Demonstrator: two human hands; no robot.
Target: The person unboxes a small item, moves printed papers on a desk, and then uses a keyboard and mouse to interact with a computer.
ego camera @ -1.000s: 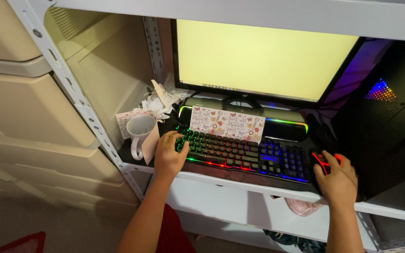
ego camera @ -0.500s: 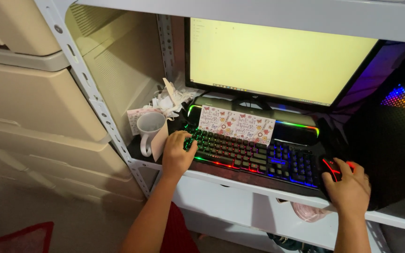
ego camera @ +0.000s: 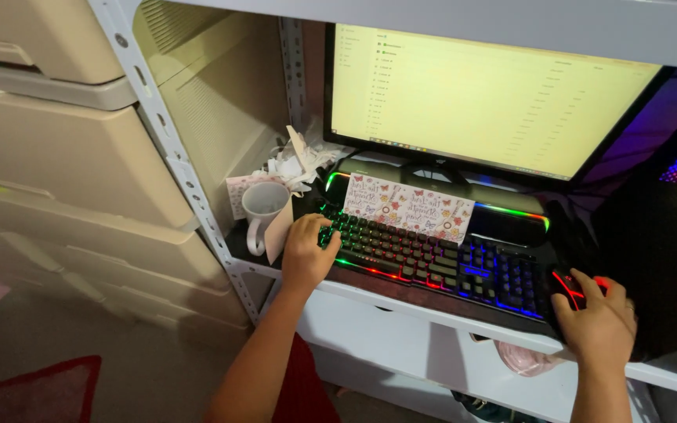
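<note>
I see two bare forearms with no sleeves on them. The left hand (ego camera: 307,254) and the right hand (ego camera: 601,329) have no gloves, no rings and no watch that I can notice. Below the left elbow, some red clothing (ego camera: 303,392) is visible.

Dim alcove. Main light source: overexposed monitor (ego camera: 487,102), its text washed out. Backlit keyboard (ego camera: 440,258) glows red, green and blue. Computer case (ego camera: 667,227) in deep shadow. Focus sharp.
</note>
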